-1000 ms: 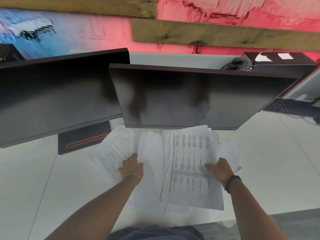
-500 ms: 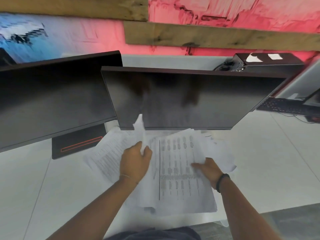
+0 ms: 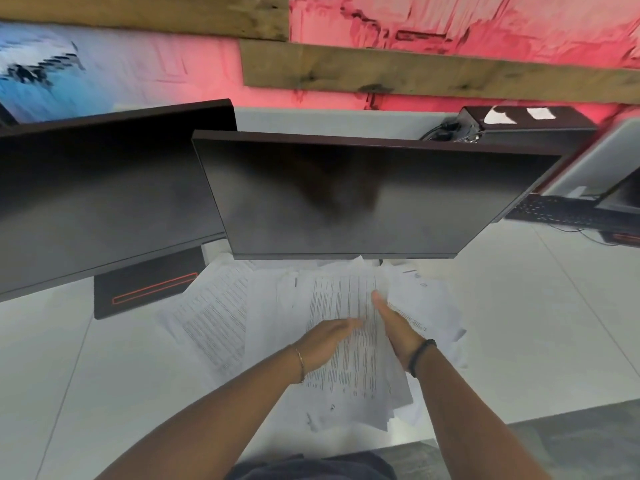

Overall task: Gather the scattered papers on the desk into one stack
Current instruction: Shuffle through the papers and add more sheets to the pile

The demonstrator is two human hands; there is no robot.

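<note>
Several printed white papers lie overlapping on the white desk, fanned out below the front monitor. A loose sheet sticks out to the left and more sheets spread to the right. My left hand lies flat on the middle pile, fingers straight and pointing right. My right hand stands on edge with straight fingers against the right side of the top sheets. Neither hand grips a sheet.
Two dark monitors hang over the far side of the papers; a black stand base sits at the left. A keyboard lies far right. The desk's front edge runs close to my body.
My left hand let go of the sheet it had lifted and now lies flat on the pile. My right hand turned onto its edge and moved toward the middle.
</note>
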